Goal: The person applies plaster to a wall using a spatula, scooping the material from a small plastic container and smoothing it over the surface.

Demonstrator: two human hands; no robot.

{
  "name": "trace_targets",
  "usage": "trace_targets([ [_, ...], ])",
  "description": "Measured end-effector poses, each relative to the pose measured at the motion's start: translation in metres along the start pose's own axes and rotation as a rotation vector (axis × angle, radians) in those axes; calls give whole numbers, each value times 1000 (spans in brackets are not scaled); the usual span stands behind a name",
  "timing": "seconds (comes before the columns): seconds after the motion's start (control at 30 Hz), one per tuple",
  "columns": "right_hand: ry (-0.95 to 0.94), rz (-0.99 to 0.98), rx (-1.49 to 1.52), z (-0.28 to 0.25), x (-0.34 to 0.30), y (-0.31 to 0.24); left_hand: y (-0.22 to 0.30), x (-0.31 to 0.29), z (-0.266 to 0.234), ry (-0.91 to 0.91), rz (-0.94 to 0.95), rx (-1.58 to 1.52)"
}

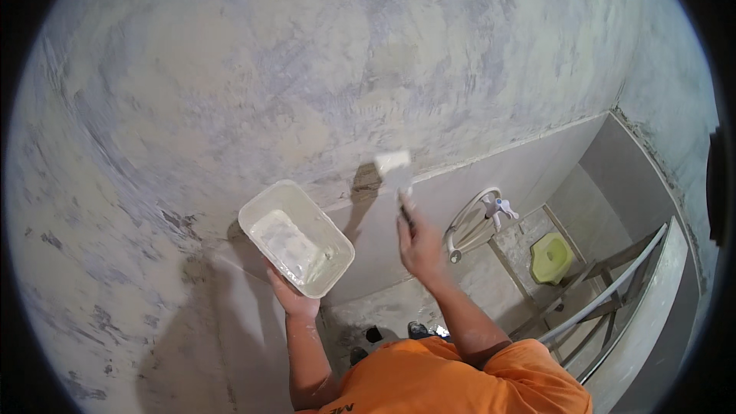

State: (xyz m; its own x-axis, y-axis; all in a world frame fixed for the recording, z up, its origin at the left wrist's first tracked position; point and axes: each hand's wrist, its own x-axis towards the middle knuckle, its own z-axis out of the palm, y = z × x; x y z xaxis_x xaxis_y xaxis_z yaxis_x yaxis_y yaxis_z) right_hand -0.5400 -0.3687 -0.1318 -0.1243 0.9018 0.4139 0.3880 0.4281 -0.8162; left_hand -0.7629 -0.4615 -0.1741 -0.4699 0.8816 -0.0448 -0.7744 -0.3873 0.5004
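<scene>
Head view, looking down a plastered wall point(307, 69). The left hand point(291, 295) supports a white rectangular tub point(295, 236) from beneath, fingers cupped under its lower end — the tub sits tilted, a pale layer of filler inside. The right hand point(418, 241) has its fingers wrapped around the handle of a putty knife point(395, 172), blade flat against the wall just above the tile line. The tub likely handles light but bendy; best held under its base. The knife looks stiff — its handle is the natural grip.
</scene>
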Motion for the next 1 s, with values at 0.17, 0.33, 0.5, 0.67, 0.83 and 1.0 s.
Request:
trace_targets([
  [0.17, 427, -367, 68, -15, 88, 1, -5, -1, -2, 39, -28, 24],
  [0.33, 278, -164, -226, 57, 73, 72, -16, -1, -2, -31, 27, 160],
  [0.5, -98, -10, -124, 67, -32, 79, -13, 8, 9, -22, -36, 30],
  [0.67, 209, -62, -26, 2, 25, 16, -12, 2, 19, -36, -47, 28],
  [0.83, 366, -51, -66, -37, 107, -31, -21, 1, 22, -8, -96, 55],
  [1.0, 172, -73, -249, 34, 59, 26, -28, 6, 9, -163, -105, 11],
])
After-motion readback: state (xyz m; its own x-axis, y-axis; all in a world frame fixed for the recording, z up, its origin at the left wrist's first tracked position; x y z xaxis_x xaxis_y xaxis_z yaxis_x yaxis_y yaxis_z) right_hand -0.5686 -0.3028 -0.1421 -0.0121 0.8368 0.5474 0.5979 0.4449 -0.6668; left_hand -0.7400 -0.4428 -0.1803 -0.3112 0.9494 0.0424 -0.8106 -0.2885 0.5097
